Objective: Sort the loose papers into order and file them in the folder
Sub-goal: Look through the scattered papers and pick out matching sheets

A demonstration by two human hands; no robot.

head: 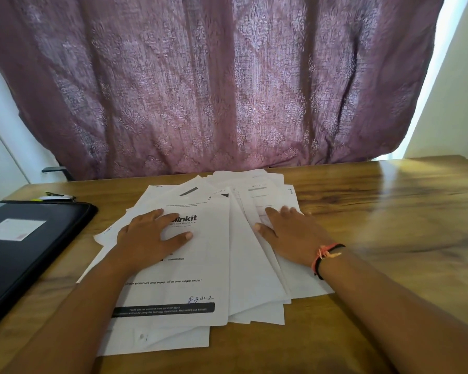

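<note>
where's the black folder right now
In the head view, the black folder lies at the left of the wooden table, just left of the fanned papers.

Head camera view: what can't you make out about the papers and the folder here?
- Papers: lower sheets are covered by upper ones and by the left hand and right hand, head view; their page order is unreadable.
- Top sheet: its logo's first letters are hidden under the left hand.
- Folder: cut off by the left edge, closed, contents unseen.
- Small object behind the folder: partly hidden by it, too small to name.
</note>
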